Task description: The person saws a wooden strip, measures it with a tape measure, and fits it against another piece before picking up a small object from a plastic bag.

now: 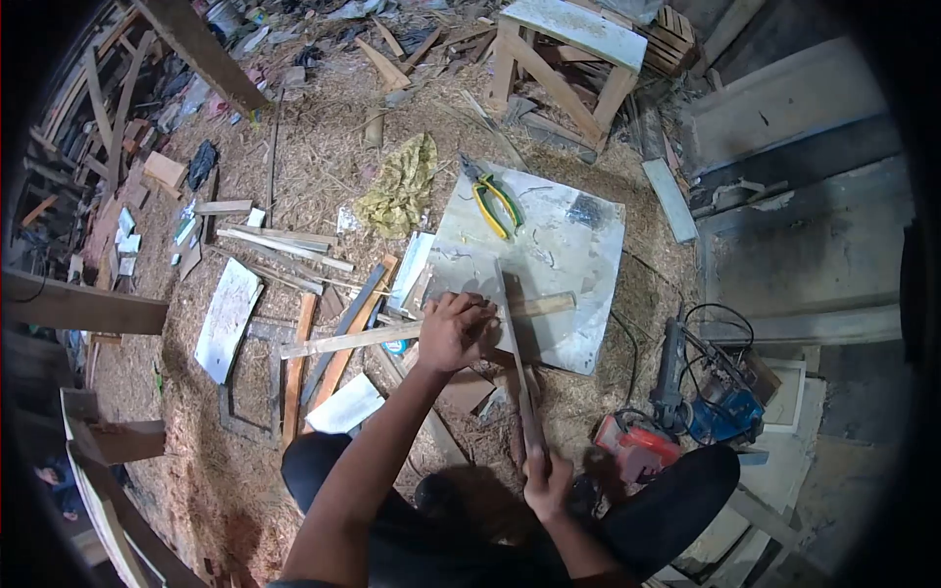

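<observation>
My left hand (456,331) is closed over a long wooden strip (343,341), pressing it down on the pale square board (598,245). The strip's far end sticks out to the right past my knuckles. In my right hand (547,485) is the handle of a hand saw (520,377). Its long narrow blade points away from me and crosses the strip just right of my left fingers. Pliers (495,204) with yellow and green grips lie on the board's upper left part.
A red power tool (637,446) and a blue one (725,412) sit with black cables at the right. Loose wood strips (294,245) and white sheets (227,321) lie at the left on the shavings. A crumpled yellow cloth (397,191) and a small bench (578,34) are beyond.
</observation>
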Available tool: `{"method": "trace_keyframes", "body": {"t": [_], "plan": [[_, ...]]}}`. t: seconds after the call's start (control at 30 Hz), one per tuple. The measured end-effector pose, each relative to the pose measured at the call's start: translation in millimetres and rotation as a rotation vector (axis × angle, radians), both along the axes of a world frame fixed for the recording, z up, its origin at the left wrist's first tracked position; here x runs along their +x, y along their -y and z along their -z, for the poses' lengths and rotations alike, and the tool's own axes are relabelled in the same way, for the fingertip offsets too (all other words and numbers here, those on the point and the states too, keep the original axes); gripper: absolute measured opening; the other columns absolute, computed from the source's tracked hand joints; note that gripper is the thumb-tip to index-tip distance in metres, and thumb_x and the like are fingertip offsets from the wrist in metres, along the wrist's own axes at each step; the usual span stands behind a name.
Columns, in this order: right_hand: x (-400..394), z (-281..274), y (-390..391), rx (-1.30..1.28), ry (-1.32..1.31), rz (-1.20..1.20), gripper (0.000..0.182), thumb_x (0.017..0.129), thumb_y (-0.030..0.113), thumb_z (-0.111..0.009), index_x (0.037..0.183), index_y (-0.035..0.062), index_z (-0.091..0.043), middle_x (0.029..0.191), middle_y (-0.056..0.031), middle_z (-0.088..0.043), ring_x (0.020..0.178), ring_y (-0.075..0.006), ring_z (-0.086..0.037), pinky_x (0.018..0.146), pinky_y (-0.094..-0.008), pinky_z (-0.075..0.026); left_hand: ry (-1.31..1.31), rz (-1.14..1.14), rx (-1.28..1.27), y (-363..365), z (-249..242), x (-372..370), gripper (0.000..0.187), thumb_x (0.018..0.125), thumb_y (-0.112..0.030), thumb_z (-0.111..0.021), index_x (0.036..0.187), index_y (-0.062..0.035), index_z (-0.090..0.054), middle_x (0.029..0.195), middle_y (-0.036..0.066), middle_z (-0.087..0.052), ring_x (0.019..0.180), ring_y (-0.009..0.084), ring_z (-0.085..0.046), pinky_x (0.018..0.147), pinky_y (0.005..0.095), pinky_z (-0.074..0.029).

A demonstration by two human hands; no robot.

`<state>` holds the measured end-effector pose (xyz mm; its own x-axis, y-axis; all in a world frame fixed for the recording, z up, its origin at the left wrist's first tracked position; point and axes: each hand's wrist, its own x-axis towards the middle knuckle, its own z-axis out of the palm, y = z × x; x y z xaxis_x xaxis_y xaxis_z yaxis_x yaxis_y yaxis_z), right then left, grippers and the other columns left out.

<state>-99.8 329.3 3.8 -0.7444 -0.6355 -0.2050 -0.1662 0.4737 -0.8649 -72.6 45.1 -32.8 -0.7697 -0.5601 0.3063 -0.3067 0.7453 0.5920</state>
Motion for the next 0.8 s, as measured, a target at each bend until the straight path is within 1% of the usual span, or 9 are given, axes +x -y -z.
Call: {"method": "trace_keyframes", "body": {"t": [0.1,0.2,0.3,0.4,0.5,0.6,0.63,0.73,0.8], "plan": [[-6,-20,12,0.048,0.003,-0.030,0.043,0.100,0.037,-0.053,0.079,0.0010,-0.062,0.059,-0.0183,-0.056,0.059,-0.0405,-0.061,0.057,-0.0478,-0.044,-0.005,-0.004,-0.012,-2,-3,-1,0.026,0.080,-0.024,-0.076,0.105,-0.0176,-0.075,0.107,0.000,-0.068,0.095,0.0248,-0.059,0.080,0.0395,-0.040],[-40,-11,74,-0.020,0.106,0.000,0.041,0.101,0.034,-0.055,0.083,-0.0007,-0.067,0.056,-0.0064,-0.058,0.051,-0.0153,-0.052,0.051,-0.0372,-0.039,0.004,-0.034,0.011,-8,-2,-2,0.026,0.080,-0.025,-0.076,0.106,-0.0180,-0.075,0.108,0.000,-0.068,0.095,0.0247,-0.059,0.080,0.0394,-0.040],[-16,-8,36,0.027,-0.051,-0.002,0.045,0.101,0.036,-0.054,0.077,-0.0011,-0.064,0.055,-0.0056,-0.055,0.051,-0.0155,-0.053,0.050,-0.0366,-0.038,0.017,-0.026,0.013,-5,-3,0,0.027,0.080,-0.025,-0.076,0.106,-0.0184,-0.075,0.109,-0.001,-0.068,0.095,0.0242,-0.058,0.081,0.0389,-0.040],[12,-5,0,-0.085,0.092,0.141,0.052,0.102,0.041,-0.053,0.069,0.0009,-0.056,0.054,-0.0027,-0.050,0.051,-0.0128,-0.050,0.049,-0.0339,-0.037,0.033,-0.018,-0.005,-5,-1,2,0.028,0.080,-0.025,-0.076,0.107,-0.0185,-0.075,0.109,-0.001,-0.067,0.095,0.0235,-0.058,0.081,0.0385,-0.040],[-24,-6,64,0.083,0.060,0.020,0.050,0.103,0.039,-0.053,0.069,0.0024,-0.057,0.055,-0.0008,-0.051,0.053,-0.0109,-0.050,0.050,-0.0322,-0.038,0.053,-0.016,0.016,-4,-2,0,0.028,0.079,-0.025,-0.076,0.107,-0.0187,-0.075,0.109,-0.002,-0.067,0.095,0.0231,-0.057,0.082,0.0386,-0.040],[-30,-5,79,-0.032,0.113,0.024,0.046,0.101,0.037,-0.054,0.080,-0.0020,-0.066,0.059,-0.0153,-0.057,0.057,-0.0270,-0.063,0.056,-0.0395,-0.046,0.024,0.021,0.008,-1,-2,2,0.029,0.079,-0.025,-0.076,0.107,-0.0188,-0.075,0.108,-0.002,-0.067,0.095,0.0237,-0.057,0.082,0.0390,-0.040],[-26,-13,73,-0.066,0.198,0.063,0.049,0.102,0.038,-0.052,0.079,-0.0030,-0.064,0.057,-0.0125,-0.054,0.056,-0.0230,-0.059,0.056,-0.0404,-0.045,0.013,0.053,-0.005,0,-3,4,0.029,0.079,-0.025,-0.075,0.107,-0.0188,-0.075,0.107,-0.002,-0.066,0.095,0.0240,-0.056,0.081,0.0391,-0.040],[-20,-10,78,-0.081,0.085,0.067,0.049,0.102,0.039,-0.052,0.076,-0.0025,-0.061,0.055,-0.0092,-0.051,0.054,-0.0185,-0.054,0.054,-0.0390,-0.043,0.051,0.048,0.021,-3,0,7,0.028,0.081,-0.028,-0.072,0.107,-0.0187,-0.075,0.106,-0.001,-0.064,0.096,0.0241,-0.055,0.082,0.0400,-0.039],[-32,-12,95,-0.112,0.129,0.093,0.049,0.102,0.035,-0.052,0.067,0.0014,-0.055,0.054,-0.0027,-0.049,0.052,-0.0129,-0.049,0.052,-0.0332,-0.038,0.063,-0.011,0.010,-5,2,1,0.028,0.081,-0.029,-0.072,0.107,-0.0188,-0.075,0.105,0.000,-0.063,0.095,0.0246,-0.055,0.082,0.0403,-0.038]]}}
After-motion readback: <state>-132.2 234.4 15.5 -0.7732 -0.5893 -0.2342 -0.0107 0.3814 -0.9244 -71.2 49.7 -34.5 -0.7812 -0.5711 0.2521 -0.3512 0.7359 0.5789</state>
